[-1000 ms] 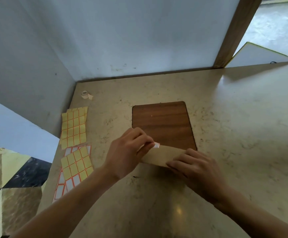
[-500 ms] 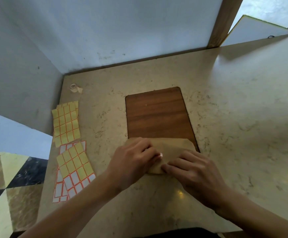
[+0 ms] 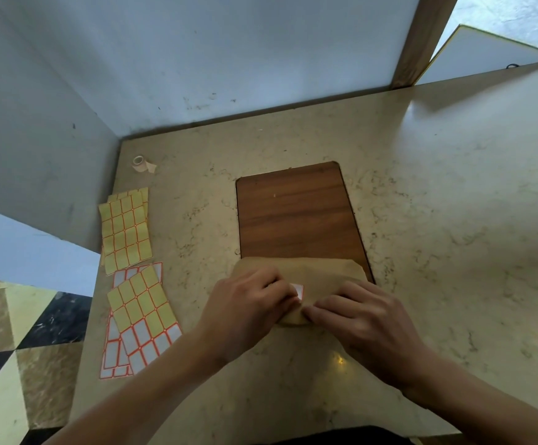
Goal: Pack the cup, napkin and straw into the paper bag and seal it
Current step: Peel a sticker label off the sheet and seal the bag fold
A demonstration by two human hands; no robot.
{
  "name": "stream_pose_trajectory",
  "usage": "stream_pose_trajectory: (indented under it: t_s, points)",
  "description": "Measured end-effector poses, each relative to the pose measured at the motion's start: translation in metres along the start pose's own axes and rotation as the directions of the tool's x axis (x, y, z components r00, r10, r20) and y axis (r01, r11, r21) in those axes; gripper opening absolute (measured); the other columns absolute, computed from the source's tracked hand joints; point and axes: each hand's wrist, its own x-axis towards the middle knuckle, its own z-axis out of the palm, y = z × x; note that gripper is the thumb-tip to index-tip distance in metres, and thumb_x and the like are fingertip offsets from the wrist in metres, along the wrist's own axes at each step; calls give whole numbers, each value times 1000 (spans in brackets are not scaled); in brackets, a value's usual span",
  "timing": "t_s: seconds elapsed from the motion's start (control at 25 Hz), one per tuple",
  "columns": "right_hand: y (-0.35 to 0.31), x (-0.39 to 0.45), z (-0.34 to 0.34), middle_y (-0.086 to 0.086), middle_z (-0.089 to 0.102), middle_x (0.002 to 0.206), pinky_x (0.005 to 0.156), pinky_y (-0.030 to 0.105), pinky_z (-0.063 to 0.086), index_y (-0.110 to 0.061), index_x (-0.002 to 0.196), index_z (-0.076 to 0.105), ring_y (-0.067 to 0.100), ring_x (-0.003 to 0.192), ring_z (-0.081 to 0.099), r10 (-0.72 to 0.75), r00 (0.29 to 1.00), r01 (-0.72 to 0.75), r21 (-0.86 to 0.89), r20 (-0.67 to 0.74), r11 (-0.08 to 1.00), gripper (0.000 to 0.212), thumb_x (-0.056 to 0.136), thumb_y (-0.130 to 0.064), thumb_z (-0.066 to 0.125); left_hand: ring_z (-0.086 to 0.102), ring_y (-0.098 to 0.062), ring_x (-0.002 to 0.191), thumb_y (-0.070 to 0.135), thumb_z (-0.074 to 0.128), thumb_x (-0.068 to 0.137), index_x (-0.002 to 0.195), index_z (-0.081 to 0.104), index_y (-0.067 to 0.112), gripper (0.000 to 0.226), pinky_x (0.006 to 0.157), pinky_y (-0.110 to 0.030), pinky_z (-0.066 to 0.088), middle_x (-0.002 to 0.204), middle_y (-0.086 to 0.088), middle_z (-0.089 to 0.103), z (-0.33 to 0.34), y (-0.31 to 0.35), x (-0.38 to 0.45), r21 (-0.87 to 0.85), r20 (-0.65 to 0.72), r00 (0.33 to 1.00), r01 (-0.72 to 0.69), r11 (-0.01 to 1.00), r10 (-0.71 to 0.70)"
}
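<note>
1. Two hands meet on a brown paper bag (image 3: 322,277) that lies flat on the marbled bench (image 3: 453,220), its far edge overlapping the near end of the wooden inlay panel (image 3: 296,213).
2. Left hand (image 3: 248,309) rests on the bag's left part, fingers curled down, fingertips pressing a small white sticker with a red border (image 3: 297,290) against the paper; whether it pinches the sticker or only presses it cannot be told.
3. Right hand (image 3: 364,322) lies on the bag just right of the sticker, fingers bent and pointing left, holding the paper down; its fingertips nearly touch those of the left hand.
4. Cup, napkin and straw are not visible; the bag's contents cannot be seen.
5. Left of the wooden panel, near the bench's left edge, lie sticker sheets: a yellow sheet (image 3: 125,231) farther back, and nearer the person overlapping sheets, partly yellow and partly white with red borders (image 3: 140,319).
6. Beyond the yellow sheet, toward the bench's far left corner, sits a small roll of pale tape (image 3: 139,162) with a loose end.
</note>
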Motion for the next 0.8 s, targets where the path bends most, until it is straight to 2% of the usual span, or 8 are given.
stream_pose_trajectory:
  t_s: [0.12,0.28,0.48,0.56,0.64,0.8]
  points:
    - [0,1,1,-4,70,87,61,33,50,-19,98,71,19,72,60,-1,1000,1,-1,15,1000,17,90,-18,56,56,-18,65,37,49,94,84,69,16,31,41,-35,46,80,0,63,-3,0,2,8,54,999,-4,1000,4]
    - [0,1,0,-4,71,87,62,32,51,-20,97,71,18,72,60,10,1000,-10,10,29,1000,15,90,-19,58,56,-16,68,37,53,93,86,69,18,26,44,-36,48,83,2,63,-6,-1,3,-10,105,994,-2,1000,3]
    - [-3,1,-4,-3,71,81,61,30,50,-20,94,72,17,69,61,34,997,-34,1,71,999,14,88,-19,59,47,-4,73,39,61,91,93,71,27,15,57,-35,50,87,13,57,-9,-4,6,-113,211,975,88,990,-63]
    - [-8,3,-5,-3,70,76,62,29,48,-20,92,72,17,66,60,63,994,-60,-30,92,998,11,82,-20,67,43,-1,75,41,61,91,94,71,30,15,62,-34,50,85,18,50,-10,-7,9,-146,263,961,126,981,-84]
    - [-14,5,-6,-2,68,72,61,28,47,-19,92,72,17,63,59,108,988,-103,-53,110,993,17,75,-18,75,47,-3,75,43,62,89,94,73,30,17,64,-31,48,84,18,52,-11,-9,14,-177,323,941,165,970,-101]
    - [-18,5,-5,-1,65,73,60,31,49,-18,106,70,20,64,58,160,983,-154,-70,88,986,30,76,-14,71,53,-4,74,45,66,86,90,75,31,17,65,-31,47,82,13,60,-12,-13,18,-263,390,912,243,934,-128]
